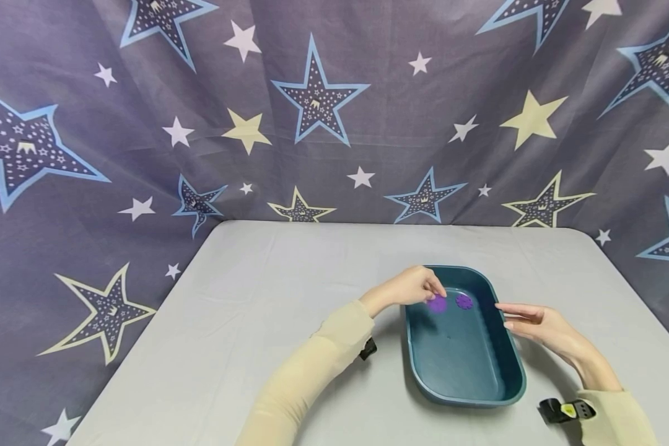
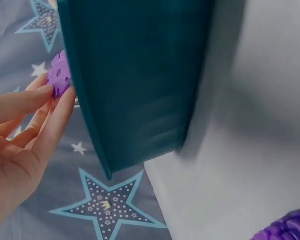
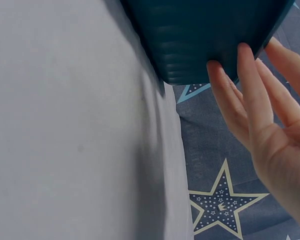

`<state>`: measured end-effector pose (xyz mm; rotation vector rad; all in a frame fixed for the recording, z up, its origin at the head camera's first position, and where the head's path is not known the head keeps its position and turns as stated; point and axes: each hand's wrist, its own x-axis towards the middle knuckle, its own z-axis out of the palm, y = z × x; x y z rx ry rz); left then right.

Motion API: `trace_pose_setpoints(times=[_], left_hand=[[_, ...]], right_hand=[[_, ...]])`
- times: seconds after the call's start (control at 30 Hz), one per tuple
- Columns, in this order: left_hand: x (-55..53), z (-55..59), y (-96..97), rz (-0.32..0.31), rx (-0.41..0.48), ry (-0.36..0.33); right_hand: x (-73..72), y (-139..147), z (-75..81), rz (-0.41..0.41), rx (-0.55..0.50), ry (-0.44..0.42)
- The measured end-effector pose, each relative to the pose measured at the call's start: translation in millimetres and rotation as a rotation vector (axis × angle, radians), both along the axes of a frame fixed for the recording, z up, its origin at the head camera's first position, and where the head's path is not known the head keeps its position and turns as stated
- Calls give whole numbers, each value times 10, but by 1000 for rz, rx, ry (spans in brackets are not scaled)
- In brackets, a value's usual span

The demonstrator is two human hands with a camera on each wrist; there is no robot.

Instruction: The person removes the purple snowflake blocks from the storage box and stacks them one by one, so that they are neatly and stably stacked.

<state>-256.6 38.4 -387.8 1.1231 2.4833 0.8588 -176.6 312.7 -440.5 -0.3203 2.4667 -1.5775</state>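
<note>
Between thumb and fingers, my left hand [image 1: 415, 286] pinches a purple notched disc [image 1: 437, 303] at the far left part of the teal tub [image 1: 451, 399]. The left wrist view shows the disc [image 2: 59, 75] upright beside the tub's rim, with a small hole in its middle. A second purple notched disc [image 1: 464, 301] lies inside the tub near its far end. My right hand [image 1: 543, 325] rests straight fingertips against the tub's right side. Those fingers [image 3: 250, 85] lie along the outer wall and rim in the right wrist view.
A grey-white cloth [image 1: 245, 322] covers the table under the tub. Behind it hangs a dark curtain [image 1: 368, 124] printed with stars. A heap of purple pieces [image 2: 290, 227] shows at the lower corner of the left wrist view.
</note>
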Motion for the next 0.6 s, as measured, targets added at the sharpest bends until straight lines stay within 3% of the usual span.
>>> trace_pose_setpoints(times=[0.37, 0.6], left_hand=[[53, 39, -251, 35, 65, 10], [86, 74, -373, 84, 131, -55]], right_hand=[[1, -10, 12, -6, 11, 0], [0, -7, 5, -12, 14, 5]])
